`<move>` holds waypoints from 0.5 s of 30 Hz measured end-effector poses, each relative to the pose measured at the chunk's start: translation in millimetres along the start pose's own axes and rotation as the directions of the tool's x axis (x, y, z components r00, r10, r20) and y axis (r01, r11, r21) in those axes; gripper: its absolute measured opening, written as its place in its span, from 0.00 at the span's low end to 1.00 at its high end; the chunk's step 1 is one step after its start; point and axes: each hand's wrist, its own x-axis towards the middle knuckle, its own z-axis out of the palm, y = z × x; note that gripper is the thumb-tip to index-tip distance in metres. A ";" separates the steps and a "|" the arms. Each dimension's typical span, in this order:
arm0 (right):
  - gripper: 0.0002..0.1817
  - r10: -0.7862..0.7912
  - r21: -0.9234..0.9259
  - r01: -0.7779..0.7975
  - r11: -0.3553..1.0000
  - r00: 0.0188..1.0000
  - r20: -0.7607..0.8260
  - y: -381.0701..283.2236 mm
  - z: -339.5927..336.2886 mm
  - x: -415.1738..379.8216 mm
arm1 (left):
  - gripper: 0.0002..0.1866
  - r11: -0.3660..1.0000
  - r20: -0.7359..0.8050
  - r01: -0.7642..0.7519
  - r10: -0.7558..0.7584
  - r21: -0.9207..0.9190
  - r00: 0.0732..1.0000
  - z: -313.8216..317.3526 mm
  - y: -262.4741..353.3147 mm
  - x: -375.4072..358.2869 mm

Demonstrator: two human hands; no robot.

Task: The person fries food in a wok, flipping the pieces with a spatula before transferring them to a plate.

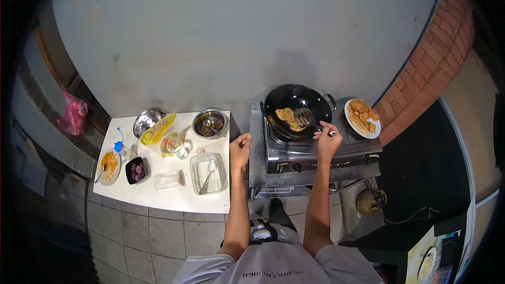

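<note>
I seem to be partway through frying: a browned, flat piece of food [287, 117] lies in the dark wok [290, 93] on the stove [329, 153], beside the slotted spatula [303, 118]. My right hand [329, 139] is closed around the spatula's handle, its blade at the food's edge. My left hand [240, 151] is near the table's [158, 200] edge, its fingers curled in; I can't tell how tightly, or whether anything small is between them. Turning or lifting the piece would, I judge, call for the blade well under it and a level wrist, so it doesn't fold or slip back. Right of the wok, a white plate [374, 133] bears golden fried pieces [361, 111]. On the table, the clear rectangular tub [223, 173] holds a pale mixture and a spoon, the metal bowl [196, 126] dark contents and a ladle or spoon, the black bowl [148, 167] purplish pieces.
</note>
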 end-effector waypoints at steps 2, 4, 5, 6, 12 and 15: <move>0.09 -0.025 0.036 0.025 0.999 1.000 -0.002 -0.8 6.7 3.1 | 0.14 1.000 -0.021 0.000 0.000 -0.005 1.000 -12.2 9.2 -5.5; 0.09 -0.016 0.063 0.017 0.998 1.000 -0.006 1.3 13.6 2.0 | 0.15 1.000 -0.052 -0.014 0.014 0.000 0.999 -23.3 10.5 -10.0; 0.09 -0.020 0.067 0.019 0.998 1.000 0.016 2.9 16.5 -0.3 | 0.15 1.000 -0.074 -0.017 0.016 -0.007 0.997 -29.2 11.2 -11.9; 0.09 0.011 0.083 -0.011 0.997 1.000 0.000 3.8 18.8 -3.9 | 0.15 1.000 -0.076 0.014 -0.015 -0.011 0.997 -35.0 13.1 -14.8; 0.11 0.134 0.235 -0.117 0.965 0.989 -0.060 11.8 21.7 -36.5 | 0.16 0.999 -0.081 0.040 -0.039 0.021 0.996 -50.6 7.9 -22.3; 0.12 0.146 0.261 -0.124 0.957 0.987 -0.066 7.6 20.7 -42.4 | 0.16 0.998 -0.064 0.036 -0.033 0.046 0.997 -51.7 7.4 -27.5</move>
